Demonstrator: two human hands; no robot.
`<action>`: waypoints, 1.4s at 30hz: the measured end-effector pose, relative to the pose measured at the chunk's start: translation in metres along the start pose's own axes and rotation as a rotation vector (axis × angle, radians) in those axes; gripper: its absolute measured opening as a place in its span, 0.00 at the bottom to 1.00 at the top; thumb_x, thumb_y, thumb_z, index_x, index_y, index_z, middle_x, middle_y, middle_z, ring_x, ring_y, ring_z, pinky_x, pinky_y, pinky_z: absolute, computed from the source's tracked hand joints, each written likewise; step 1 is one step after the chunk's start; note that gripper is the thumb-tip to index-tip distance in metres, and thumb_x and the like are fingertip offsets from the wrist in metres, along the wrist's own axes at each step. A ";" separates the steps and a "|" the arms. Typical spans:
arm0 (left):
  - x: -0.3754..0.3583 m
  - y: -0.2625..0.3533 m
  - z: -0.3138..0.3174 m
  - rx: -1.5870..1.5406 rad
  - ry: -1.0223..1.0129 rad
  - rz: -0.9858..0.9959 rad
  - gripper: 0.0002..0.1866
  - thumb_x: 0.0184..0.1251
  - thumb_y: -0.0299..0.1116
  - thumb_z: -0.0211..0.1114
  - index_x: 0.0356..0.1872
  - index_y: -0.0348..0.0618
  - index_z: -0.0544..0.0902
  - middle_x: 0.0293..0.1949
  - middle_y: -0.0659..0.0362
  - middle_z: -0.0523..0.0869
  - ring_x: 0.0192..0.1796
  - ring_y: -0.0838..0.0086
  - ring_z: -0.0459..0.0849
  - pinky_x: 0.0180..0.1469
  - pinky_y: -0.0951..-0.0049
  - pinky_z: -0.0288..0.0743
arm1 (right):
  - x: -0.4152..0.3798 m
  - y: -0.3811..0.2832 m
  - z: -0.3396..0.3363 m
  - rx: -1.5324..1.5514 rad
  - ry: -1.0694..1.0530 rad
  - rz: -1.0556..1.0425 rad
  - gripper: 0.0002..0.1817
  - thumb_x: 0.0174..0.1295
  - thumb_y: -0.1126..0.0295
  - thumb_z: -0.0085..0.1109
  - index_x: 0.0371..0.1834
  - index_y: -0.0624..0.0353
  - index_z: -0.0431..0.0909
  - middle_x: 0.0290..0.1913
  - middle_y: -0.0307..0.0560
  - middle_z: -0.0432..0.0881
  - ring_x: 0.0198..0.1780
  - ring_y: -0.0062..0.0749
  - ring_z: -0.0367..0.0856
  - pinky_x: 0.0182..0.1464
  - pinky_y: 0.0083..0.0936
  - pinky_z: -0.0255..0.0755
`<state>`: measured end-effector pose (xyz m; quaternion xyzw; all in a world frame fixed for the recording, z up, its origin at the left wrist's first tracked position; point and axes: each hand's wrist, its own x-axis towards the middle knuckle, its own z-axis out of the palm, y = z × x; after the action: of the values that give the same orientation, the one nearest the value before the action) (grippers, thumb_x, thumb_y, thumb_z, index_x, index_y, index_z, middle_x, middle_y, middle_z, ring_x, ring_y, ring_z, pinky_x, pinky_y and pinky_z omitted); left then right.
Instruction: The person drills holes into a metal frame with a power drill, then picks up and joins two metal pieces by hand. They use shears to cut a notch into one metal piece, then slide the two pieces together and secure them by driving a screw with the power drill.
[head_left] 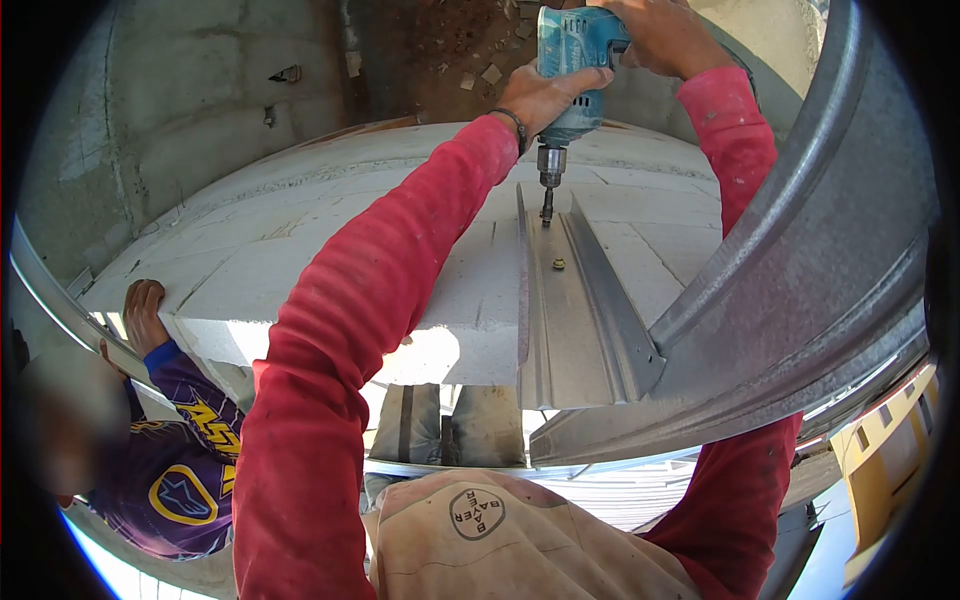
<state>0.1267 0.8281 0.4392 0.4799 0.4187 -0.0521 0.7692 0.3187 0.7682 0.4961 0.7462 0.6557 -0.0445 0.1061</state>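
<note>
A teal power drill (573, 65) points down over a metal channel (572, 340), its chuck (551, 165) carrying a socket-type driver bit (547, 207). The bit's tip meets the channel's floor or a fastener there; which one I cannot make out. My left hand (553, 97) is wrapped around the front of the drill's body. Around its rear handle closes my right hand (665, 38), its fingers partly hidden. A yellowish hex-head screw (558, 264) sits in the channel floor, nearer to me than the bit. The channel rests on a white block wall (330, 230).
A large galvanized steel beam (800, 250) crosses the right side, meeting the channel's near end and passing over my right arm. At left, a co-worker in a purple shirt (165, 480) has a hand (145, 314) on the wall's edge. Rubble (490, 74) lies on the ground beyond.
</note>
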 end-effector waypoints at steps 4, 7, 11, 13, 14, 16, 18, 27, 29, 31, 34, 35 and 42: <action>0.002 -0.003 0.001 -0.009 0.015 0.052 0.37 0.48 0.54 0.80 0.55 0.39 0.84 0.49 0.52 0.89 0.48 0.68 0.89 0.54 0.68 0.83 | 0.001 0.002 0.003 -0.014 -0.008 0.003 0.16 0.60 0.75 0.60 0.52 0.49 0.81 0.41 0.49 0.86 0.46 0.46 0.87 0.49 0.48 0.80; 0.002 0.001 0.000 0.026 0.027 0.069 0.37 0.48 0.54 0.80 0.55 0.39 0.84 0.49 0.52 0.89 0.47 0.69 0.89 0.55 0.69 0.83 | -0.002 -0.002 -0.012 0.014 0.017 0.015 0.17 0.59 0.75 0.60 0.51 0.48 0.79 0.40 0.49 0.86 0.46 0.47 0.87 0.49 0.50 0.79; 0.002 0.007 0.000 0.038 0.007 0.076 0.36 0.49 0.54 0.80 0.55 0.39 0.85 0.49 0.52 0.89 0.47 0.69 0.89 0.54 0.69 0.83 | -0.003 0.001 -0.012 0.002 0.080 0.012 0.17 0.59 0.75 0.61 0.51 0.47 0.76 0.39 0.48 0.85 0.46 0.49 0.87 0.49 0.51 0.77; 0.000 0.006 0.002 0.002 0.012 0.066 0.36 0.49 0.54 0.80 0.54 0.39 0.85 0.48 0.52 0.89 0.47 0.69 0.89 0.54 0.69 0.83 | -0.003 0.001 -0.011 0.021 0.064 0.013 0.18 0.58 0.75 0.62 0.52 0.47 0.76 0.39 0.48 0.85 0.46 0.49 0.87 0.50 0.51 0.77; -0.001 0.006 0.001 0.001 0.013 0.066 0.36 0.49 0.54 0.80 0.54 0.39 0.85 0.48 0.52 0.89 0.47 0.69 0.89 0.54 0.69 0.83 | -0.003 0.001 -0.010 0.039 0.043 0.017 0.19 0.58 0.74 0.62 0.53 0.46 0.76 0.40 0.49 0.85 0.46 0.49 0.86 0.50 0.50 0.77; -0.001 0.005 0.002 0.001 0.013 0.040 0.36 0.49 0.55 0.80 0.54 0.39 0.85 0.48 0.52 0.89 0.48 0.69 0.89 0.54 0.69 0.83 | -0.002 0.000 -0.008 0.034 0.048 0.018 0.19 0.58 0.74 0.62 0.54 0.46 0.77 0.40 0.49 0.85 0.47 0.49 0.86 0.50 0.50 0.77; 0.000 0.004 0.001 0.018 0.020 0.027 0.36 0.49 0.55 0.80 0.54 0.39 0.85 0.48 0.52 0.89 0.47 0.69 0.90 0.54 0.69 0.83 | -0.002 0.003 -0.001 0.034 0.053 0.019 0.20 0.59 0.74 0.62 0.55 0.47 0.77 0.41 0.50 0.85 0.47 0.49 0.86 0.50 0.50 0.77; -0.001 0.004 0.001 0.007 0.006 0.008 0.36 0.50 0.55 0.80 0.55 0.40 0.85 0.48 0.52 0.89 0.46 0.68 0.90 0.52 0.67 0.84 | 0.001 0.003 -0.004 0.007 -0.062 0.006 0.14 0.60 0.73 0.61 0.50 0.49 0.84 0.43 0.52 0.86 0.48 0.50 0.86 0.49 0.49 0.80; -0.001 0.004 0.002 0.011 0.013 0.002 0.35 0.49 0.55 0.80 0.54 0.40 0.85 0.48 0.52 0.89 0.46 0.68 0.90 0.52 0.67 0.84 | 0.002 0.003 -0.006 0.053 -0.071 0.022 0.14 0.60 0.73 0.61 0.50 0.49 0.84 0.42 0.52 0.86 0.47 0.50 0.87 0.48 0.48 0.80; -0.001 0.003 0.002 0.009 0.017 0.036 0.36 0.49 0.55 0.80 0.54 0.40 0.85 0.48 0.52 0.89 0.46 0.68 0.90 0.52 0.67 0.84 | 0.000 0.003 -0.005 0.036 -0.057 0.015 0.15 0.60 0.74 0.60 0.50 0.48 0.84 0.42 0.52 0.86 0.46 0.51 0.87 0.48 0.49 0.80; 0.002 0.002 0.000 0.039 0.016 0.046 0.36 0.49 0.56 0.80 0.54 0.39 0.85 0.48 0.51 0.89 0.46 0.68 0.90 0.53 0.68 0.84 | 0.000 0.001 -0.010 0.073 -0.027 0.023 0.15 0.61 0.74 0.60 0.51 0.48 0.81 0.40 0.51 0.86 0.45 0.51 0.87 0.47 0.49 0.80; 0.003 0.002 0.000 0.038 0.017 0.045 0.36 0.49 0.56 0.80 0.54 0.39 0.85 0.48 0.51 0.89 0.46 0.68 0.90 0.53 0.68 0.84 | 0.000 0.000 -0.013 0.128 -0.008 0.040 0.16 0.61 0.74 0.59 0.52 0.48 0.79 0.40 0.51 0.86 0.44 0.51 0.87 0.47 0.49 0.80; 0.004 0.003 0.001 0.041 0.021 0.044 0.37 0.48 0.57 0.80 0.53 0.38 0.85 0.47 0.51 0.89 0.46 0.68 0.90 0.52 0.69 0.84 | -0.001 0.004 -0.009 0.045 0.048 0.003 0.14 0.61 0.73 0.60 0.50 0.47 0.76 0.39 0.51 0.86 0.44 0.51 0.87 0.44 0.49 0.78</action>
<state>0.1311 0.8303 0.4381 0.5053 0.4147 -0.0386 0.7557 0.3216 0.7684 0.5053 0.7504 0.6556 -0.0411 0.0733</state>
